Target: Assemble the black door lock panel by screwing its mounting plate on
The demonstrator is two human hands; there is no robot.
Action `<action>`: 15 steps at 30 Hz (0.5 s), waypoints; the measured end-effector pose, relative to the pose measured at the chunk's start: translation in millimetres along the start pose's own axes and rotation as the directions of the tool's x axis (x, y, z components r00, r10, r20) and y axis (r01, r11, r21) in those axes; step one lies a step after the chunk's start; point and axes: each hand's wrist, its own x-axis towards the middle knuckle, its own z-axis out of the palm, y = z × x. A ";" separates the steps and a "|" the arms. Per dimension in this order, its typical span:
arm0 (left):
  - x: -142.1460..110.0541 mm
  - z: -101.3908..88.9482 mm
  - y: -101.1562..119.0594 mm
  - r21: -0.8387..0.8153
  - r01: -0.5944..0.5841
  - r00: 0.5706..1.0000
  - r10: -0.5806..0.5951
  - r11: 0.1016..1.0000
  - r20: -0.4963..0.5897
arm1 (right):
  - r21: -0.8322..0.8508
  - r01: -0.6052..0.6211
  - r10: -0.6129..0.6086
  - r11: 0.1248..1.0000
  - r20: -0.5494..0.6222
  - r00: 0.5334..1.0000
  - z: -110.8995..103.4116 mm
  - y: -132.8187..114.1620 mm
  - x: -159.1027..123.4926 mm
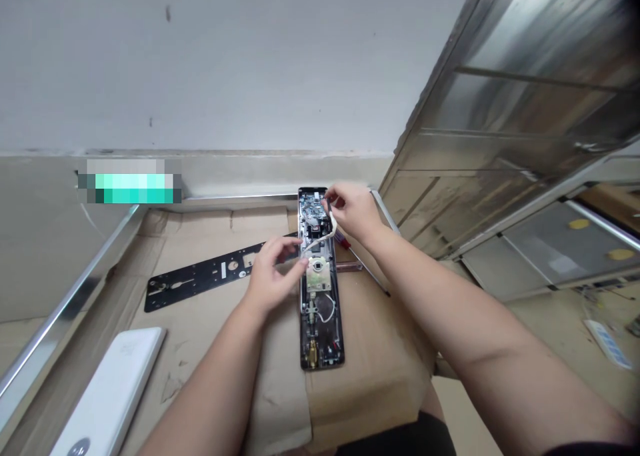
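An opened electronic door lock point(323, 323) lies lengthwise on cardboard, its inner parts facing up: a circuit board at the far end, a square metal piece in the middle and brass-coloured hardware at the near end. At the far right edge, my right hand point(353, 209) pinches the dark end of a white cable point(327, 233). That cable bends down toward my left hand point(275, 273), whose thumb and forefinger are apart at the lock's left edge, with the thumb touching near the cable. Beneath my left hand runs a black mounting plate point(200, 283) with several holes, partly hidden.
Right of the lock lies a screwdriver point(345, 241) with a red handle, partly under my right forearm. A white oblong device point(113, 389) rests at the near left. Cardboard point(370, 363) covers the table, with a metal rim point(75, 296) on the left and a wall behind.
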 end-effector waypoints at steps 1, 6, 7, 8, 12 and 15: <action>-1.0 0.6 3.6 0.034 -0.026 1.000 0.026 0.999 0.013 | 0.020 0.013 -0.013 1.000 0.005 1.000 2.3 -0.7 -0.4; -1.1 -0.2 2.0 -0.057 0.095 0.993 -0.099 0.994 -0.071 | 0.119 0.060 -0.062 0.991 0.010 0.998 10.5 0.4 -3.0; 0.4 -3.0 -1.9 -0.080 0.131 0.981 -0.141 0.988 -0.136 | 0.126 0.056 -0.058 0.990 0.009 0.998 11.2 2.0 -3.4; 2.3 -6.9 -6.5 -0.097 0.164 0.959 -0.182 0.982 -0.216 | 0.126 0.045 -0.047 0.991 0.009 0.999 11.8 4.0 -3.7; 10.1 -28.4 -22.6 -0.057 0.294 0.833 -0.285 0.954 -0.475 | 0.072 0.012 -0.014 0.997 0.027 1.000 13.9 12.4 -4.1; 11.3 -42.7 -22.8 0.066 0.303 0.813 -0.221 0.951 -0.538 | 0.019 0.048 -0.050 0.999 0.063 0.997 15.1 15.1 -4.0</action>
